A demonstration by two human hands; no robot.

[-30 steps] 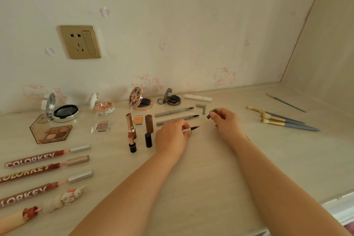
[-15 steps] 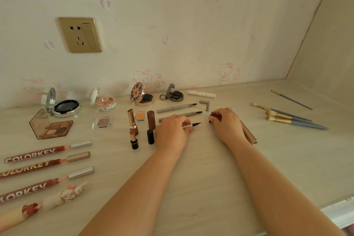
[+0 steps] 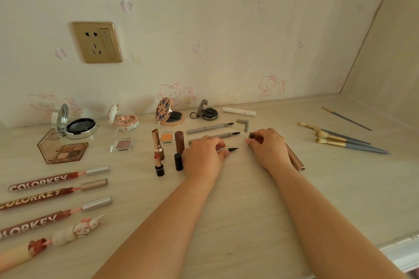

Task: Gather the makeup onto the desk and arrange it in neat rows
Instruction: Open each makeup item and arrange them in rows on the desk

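My left hand (image 3: pixel 204 154) pinches an uncapped eyeliner pen (image 3: pixel 233 149) low over the desk (image 3: pixel 226 222), its black tip pointing right. My right hand (image 3: pixel 267 146) holds a small dark cap (image 3: pixel 251 135) in its fingertips, a short gap right of the tip. A brown tube (image 3: pixel 294 158) lies beside my right wrist. Two grey brow pencils (image 3: pixel 209 128) lie just behind my hands, with two grey caps (image 3: pixel 243 123) beside them. Lipsticks (image 3: pixel 157 150) stand left of my left hand.
Open compacts (image 3: pixel 80 128) and eyeshadow palettes (image 3: pixel 62 150) line the back left. Several lip gloss tubes (image 3: pixel 59 176) lie in a row at the left. Makeup brushes (image 3: pixel 344 141) lie at the right. A white tube (image 3: pixel 239 111) rests near the wall.
My right hand came down from a raised position to the desk and drew a little nearer the pen tip. A brown tube came into view beside it. My left hand has kept still.
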